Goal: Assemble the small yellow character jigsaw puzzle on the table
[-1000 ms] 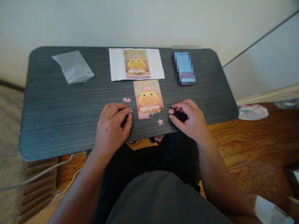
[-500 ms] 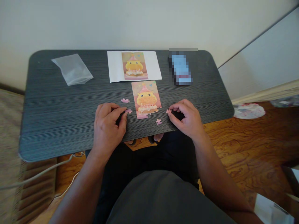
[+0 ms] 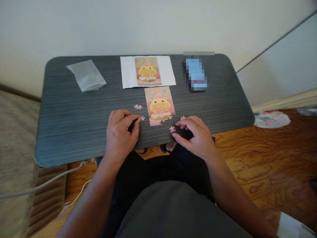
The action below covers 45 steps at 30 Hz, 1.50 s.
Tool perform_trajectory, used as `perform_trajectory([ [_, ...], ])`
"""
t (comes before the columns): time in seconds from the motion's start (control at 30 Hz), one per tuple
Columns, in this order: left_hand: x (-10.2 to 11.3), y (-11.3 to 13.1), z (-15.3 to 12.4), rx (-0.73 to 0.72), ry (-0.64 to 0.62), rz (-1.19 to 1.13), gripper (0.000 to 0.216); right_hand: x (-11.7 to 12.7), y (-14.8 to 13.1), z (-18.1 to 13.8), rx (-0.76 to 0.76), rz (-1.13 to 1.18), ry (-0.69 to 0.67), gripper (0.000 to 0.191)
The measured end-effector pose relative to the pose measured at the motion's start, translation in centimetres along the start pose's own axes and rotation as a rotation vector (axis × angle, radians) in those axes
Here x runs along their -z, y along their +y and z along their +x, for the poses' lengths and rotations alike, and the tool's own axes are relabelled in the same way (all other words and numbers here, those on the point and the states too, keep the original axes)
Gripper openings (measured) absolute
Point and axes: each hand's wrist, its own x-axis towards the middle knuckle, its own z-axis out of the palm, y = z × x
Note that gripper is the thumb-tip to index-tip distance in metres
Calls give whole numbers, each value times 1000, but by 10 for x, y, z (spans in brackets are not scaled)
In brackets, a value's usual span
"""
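A nearly whole jigsaw puzzle (image 3: 159, 105) of a yellow creature in a pink hat lies on the dark table (image 3: 74, 112). My left hand (image 3: 122, 133) rests curled to the puzzle's left, thumb and forefinger pinching a pink puzzle piece (image 3: 142, 118). My right hand (image 3: 195, 134) sits curled to the lower right, its thumb and forefinger tips on either side of another pink piece (image 3: 172, 129). A third pink piece (image 3: 183, 117) lies free just behind that hand. A fourth (image 3: 138, 106) lies left of the puzzle.
A white reference sheet (image 3: 128, 72) with the same picture lies behind the puzzle. A clear plastic bag (image 3: 86, 75) is at the back left and a blurred-out object (image 3: 196, 73) at the back right. A wall runs behind the table; wooden floor lies to the right.
My right hand let go of the pink piece beside the puzzle and drew back toward me to the nearer piece. My left hand stayed at its piece. The camera view shifted slightly.
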Motion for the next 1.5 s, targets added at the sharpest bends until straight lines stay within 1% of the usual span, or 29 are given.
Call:
perform_trajectory([
  [0.17,0,-1,0,6,3,-12,13,-7,-7,2,-17,-39,10,21],
  [0.4,-1,-1,0,17,2,-15,11,-9,-8,4,-43,-17,23,12],
  [0.8,0,-1,0,27,-1,-12,11,-6,-7,5,-52,13,-13,13],
  [0.93,0,-1,0,20,-1,-16,11,-5,-8,5,-59,21,9,16],
  [1.2,1,-1,1,30,-9,-6,12,-5,-8,3,-66,38,11,16],
  [1.3,1,0,1,30,-12,-11,11,-4,-6,2,-61,64,38,16],
  [1.5,1,1,1,40,-12,-18,12,0,3,-2,-113,87,160,14],
])
